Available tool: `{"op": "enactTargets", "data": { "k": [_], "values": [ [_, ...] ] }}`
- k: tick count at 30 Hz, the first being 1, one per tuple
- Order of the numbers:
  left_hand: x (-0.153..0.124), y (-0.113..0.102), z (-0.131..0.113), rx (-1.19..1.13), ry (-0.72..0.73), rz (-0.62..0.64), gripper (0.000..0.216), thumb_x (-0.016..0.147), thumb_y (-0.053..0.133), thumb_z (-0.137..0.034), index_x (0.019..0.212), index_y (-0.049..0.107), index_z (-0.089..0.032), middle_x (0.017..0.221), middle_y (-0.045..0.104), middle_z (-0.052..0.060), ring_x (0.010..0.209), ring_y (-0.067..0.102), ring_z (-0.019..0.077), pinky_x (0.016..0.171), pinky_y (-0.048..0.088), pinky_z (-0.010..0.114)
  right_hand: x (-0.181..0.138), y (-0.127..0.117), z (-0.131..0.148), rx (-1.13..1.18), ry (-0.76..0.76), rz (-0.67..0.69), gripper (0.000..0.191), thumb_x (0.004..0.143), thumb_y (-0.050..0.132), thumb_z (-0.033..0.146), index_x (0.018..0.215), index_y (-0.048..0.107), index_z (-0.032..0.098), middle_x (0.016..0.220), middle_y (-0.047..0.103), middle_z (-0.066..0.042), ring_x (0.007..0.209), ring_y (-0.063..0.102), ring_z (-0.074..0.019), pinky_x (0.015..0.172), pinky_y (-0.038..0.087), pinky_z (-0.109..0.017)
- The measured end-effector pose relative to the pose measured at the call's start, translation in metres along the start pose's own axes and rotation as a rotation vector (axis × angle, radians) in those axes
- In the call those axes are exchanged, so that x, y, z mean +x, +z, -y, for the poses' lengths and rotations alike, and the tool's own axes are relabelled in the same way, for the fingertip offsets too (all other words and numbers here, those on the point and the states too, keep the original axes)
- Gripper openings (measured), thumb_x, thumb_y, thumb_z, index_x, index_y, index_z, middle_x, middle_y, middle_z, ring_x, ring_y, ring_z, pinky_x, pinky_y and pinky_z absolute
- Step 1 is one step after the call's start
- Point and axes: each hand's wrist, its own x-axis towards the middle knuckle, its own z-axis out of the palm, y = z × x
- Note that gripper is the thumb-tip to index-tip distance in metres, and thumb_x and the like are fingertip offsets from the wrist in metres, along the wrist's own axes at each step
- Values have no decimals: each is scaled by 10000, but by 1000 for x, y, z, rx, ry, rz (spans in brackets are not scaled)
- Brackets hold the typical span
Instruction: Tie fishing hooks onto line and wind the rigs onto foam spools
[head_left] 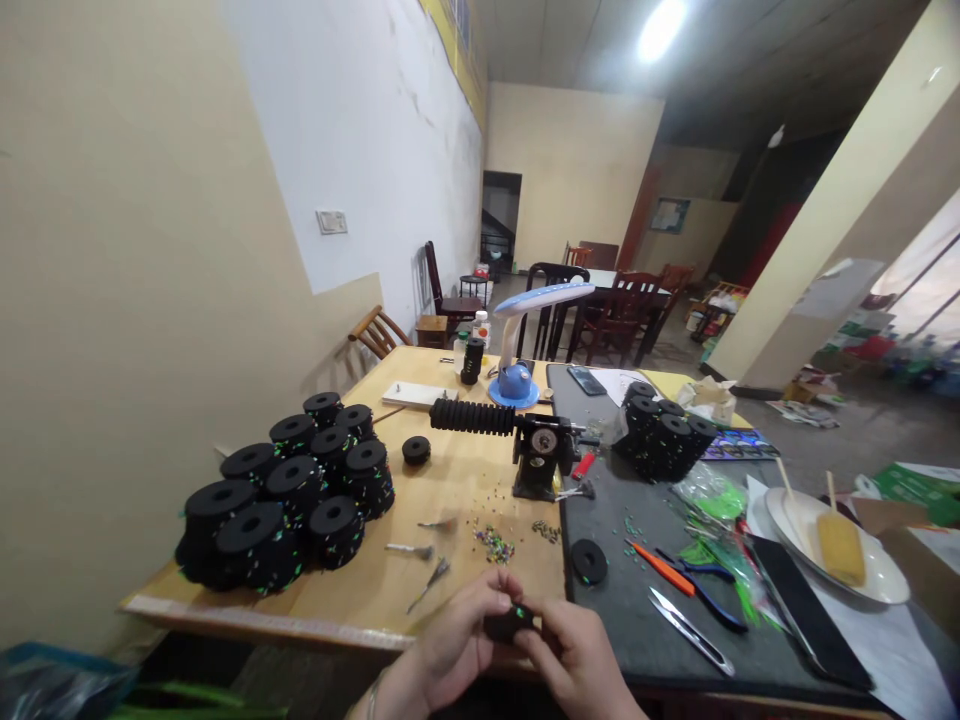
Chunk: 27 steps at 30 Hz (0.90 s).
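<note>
At the front edge of the table, my left hand point(461, 635) and my right hand point(574, 650) are both closed on one black foam spool point(508, 624) with small green bits on its rim. The left fingers grip its left side, and the right thumb and fingers press its right side. Just beyond my hands lies a scatter of small coloured beads point(495, 545). Several small feathery pieces with pale stems point(411, 550) rest to the left of the beads. On the grey mat to the right is a single black spool point(589, 563).
Stacked black spools point(259, 540) fill the table's left side; more stand in a stack point(660, 440) at right. A black hand-cranked device point(541, 455) and a blue lamp point(516, 385) stand ahead. Orange-handled tool point(660, 568), pliers point(712, 600), snips point(690, 630) and a plate point(885, 580) lie right.
</note>
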Motion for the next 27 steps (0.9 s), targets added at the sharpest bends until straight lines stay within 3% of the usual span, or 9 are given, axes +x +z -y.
{"op": "enactTargets", "data": {
  "k": [6, 11, 15, 17, 20, 23, 27],
  "values": [
    [1, -4, -6, 499, 89, -112, 243, 665, 778, -262, 780, 586, -169, 724, 594, -27, 704, 567, 146, 659, 415, 259, 2, -7, 6, -195, -109, 39, 89, 871, 566, 232, 867, 654, 238, 720, 732, -33, 627, 652, -186, 566, 398, -244],
    [1, -3, -1, 246, -62, -21, 221, 642, 689, -178, 837, 587, -188, 797, 615, -23, 731, 578, 157, 700, 441, 289, 2, -3, 5, -139, -118, 97, 113, 803, 616, 179, 903, 650, 221, 747, 746, -36, 650, 683, -194, 579, 421, -236],
    [0, -2, 2, 470, 31, -24, 205, 669, 736, -220, 793, 583, -164, 729, 616, -27, 716, 567, 148, 667, 394, 256, 3, 1, 4, -113, -107, 113, 96, 851, 554, 201, 799, 635, 211, 702, 728, -45, 620, 666, -191, 560, 410, -236],
    [0, -2, 3, 504, 45, -39, 217, 653, 754, -203, 764, 571, -164, 701, 609, -34, 706, 563, 144, 656, 390, 252, 2, -3, 6, -46, -86, 129, 97, 860, 544, 208, 872, 640, 218, 738, 723, -37, 644, 658, -184, 573, 415, -230],
    [-1, -1, 3, 296, -21, -67, 153, 678, 685, -168, 780, 571, -175, 735, 618, -33, 733, 594, 152, 706, 439, 282, 0, -12, 8, 47, 14, 119, 186, 885, 548, 255, 1055, 618, 224, 708, 676, 1, 611, 610, -163, 571, 409, -224],
    [-2, -1, 3, 131, -60, -59, 144, 692, 636, -154, 814, 566, -182, 791, 675, 1, 793, 650, 190, 778, 469, 349, -3, -17, 5, 78, 94, 60, 153, 926, 494, 291, 885, 613, 203, 649, 609, 12, 586, 562, -151, 564, 393, -227],
    [-3, -1, 6, 32, -44, -13, 242, 699, 647, -164, 916, 542, -188, 843, 750, 71, 821, 692, 223, 818, 466, 389, -8, -11, 0, 168, 120, -21, 283, 952, 453, 336, 714, 531, 203, 679, 577, -3, 633, 559, -159, 599, 413, -241]
  ]
}}
